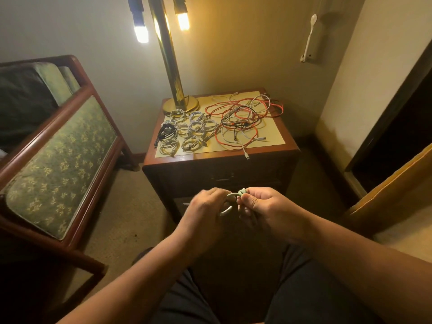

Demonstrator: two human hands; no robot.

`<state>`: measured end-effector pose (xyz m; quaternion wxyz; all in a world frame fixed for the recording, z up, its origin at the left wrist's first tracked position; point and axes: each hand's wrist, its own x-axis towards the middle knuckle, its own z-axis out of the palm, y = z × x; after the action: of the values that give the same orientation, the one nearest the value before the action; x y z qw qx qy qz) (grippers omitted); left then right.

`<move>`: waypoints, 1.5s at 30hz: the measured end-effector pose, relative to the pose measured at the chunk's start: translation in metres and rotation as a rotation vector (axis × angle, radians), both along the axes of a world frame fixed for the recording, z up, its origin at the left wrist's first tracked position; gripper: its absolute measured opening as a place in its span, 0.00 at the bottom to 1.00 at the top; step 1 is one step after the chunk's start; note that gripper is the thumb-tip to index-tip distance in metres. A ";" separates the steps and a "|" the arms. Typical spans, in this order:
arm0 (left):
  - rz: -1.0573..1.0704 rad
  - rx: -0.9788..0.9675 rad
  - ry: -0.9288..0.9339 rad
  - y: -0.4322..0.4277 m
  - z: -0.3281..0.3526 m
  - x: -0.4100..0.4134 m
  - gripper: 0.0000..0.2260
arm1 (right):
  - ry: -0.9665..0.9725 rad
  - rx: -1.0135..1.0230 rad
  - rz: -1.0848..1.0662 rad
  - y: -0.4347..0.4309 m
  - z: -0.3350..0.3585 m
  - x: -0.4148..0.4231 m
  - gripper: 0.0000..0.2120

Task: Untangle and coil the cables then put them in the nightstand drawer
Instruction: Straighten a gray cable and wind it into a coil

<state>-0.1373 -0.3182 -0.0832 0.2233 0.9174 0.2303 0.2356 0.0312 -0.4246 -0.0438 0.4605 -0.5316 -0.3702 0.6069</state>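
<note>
Both my hands hold one pale cable in front of the nightstand, below its top. My left hand curls round a loop of it, and my right hand pinches its wound bundle between thumb and fingers. On the nightstand's left half lie several small coils, mostly white, one black. A tangle of red, white and black cables covers the right half. The drawer front below the top is dark and looks closed.
A brass floor lamp's base stands on the nightstand's back left corner. An upholstered wooden chair is at the left. A wooden bed edge and a dark doorway are at the right. My knees fill the bottom.
</note>
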 end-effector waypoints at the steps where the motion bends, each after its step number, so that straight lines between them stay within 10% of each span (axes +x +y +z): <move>1: 0.052 -0.175 -0.097 -0.007 0.001 0.003 0.15 | 0.031 0.002 -0.023 0.000 0.000 0.001 0.12; 4: 0.270 -0.806 -0.372 -0.023 0.013 0.011 0.13 | 0.017 -0.004 -0.096 0.001 -0.001 0.004 0.11; 8: 0.327 -1.156 -0.587 -0.024 0.025 0.014 0.10 | -0.024 -0.011 -0.141 0.002 -0.002 0.005 0.12; 12: 0.314 -1.148 -0.550 -0.017 0.027 0.011 0.09 | -0.069 -0.003 -0.075 0.003 0.000 0.004 0.11; 18: 0.176 -1.041 -0.415 -0.023 0.023 0.012 0.09 | 0.546 0.052 0.173 -0.005 0.015 -0.007 0.11; 23: 0.121 -0.871 -0.196 -0.035 0.013 0.017 0.09 | 0.717 0.087 -0.196 0.000 0.028 -0.003 0.10; 30: 0.050 -0.654 0.186 -0.039 0.040 0.015 0.10 | 0.351 0.120 -0.474 0.009 0.006 0.012 0.10; 35: -0.111 -0.536 0.060 -0.030 0.074 0.001 0.08 | -0.469 0.061 -0.367 0.007 -0.003 0.023 0.07; 39: -0.027 -0.522 -0.064 -0.016 0.075 -0.003 0.12 | -0.231 -0.116 -0.101 0.009 -0.009 0.020 0.07; 45: 0.187 -0.555 -0.038 0.007 0.041 -0.004 0.16 | 0.661 -0.091 0.109 0.002 -0.001 0.011 0.10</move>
<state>-0.1418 -0.3114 -0.0421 0.4472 0.7915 0.3654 0.2003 0.0423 -0.4223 -0.0448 0.4982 -0.3054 -0.2012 0.7862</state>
